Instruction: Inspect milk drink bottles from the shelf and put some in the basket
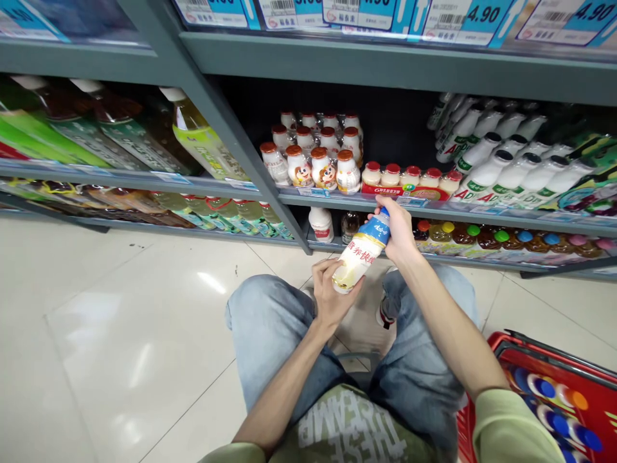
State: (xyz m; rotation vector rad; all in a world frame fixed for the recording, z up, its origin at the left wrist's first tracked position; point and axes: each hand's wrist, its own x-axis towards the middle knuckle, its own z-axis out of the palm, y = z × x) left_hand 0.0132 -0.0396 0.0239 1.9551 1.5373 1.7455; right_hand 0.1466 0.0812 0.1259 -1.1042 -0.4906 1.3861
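Tilted between my hands is a white drink bottle [357,258] with a blue upper label, a blue cap and red lettering. My left hand [332,292] is closed around its lower end. At the top, my right hand [401,228] grips the neck and cap area; some of its fingers are hidden behind the bottle. The bottle is held over my knees, in front of the low shelf. Just beyond it stand small white bottles with orange caps [321,168] and a pack of red-capped little bottles [409,183].
A red shopping basket [523,350] holding several bottles with blue and orange caps stands on the floor to my right. Shelves at left hold large drink bottles [207,145]. White black-capped bottles [496,173] fill the right shelf. A grey upright [231,122] divides the bays.
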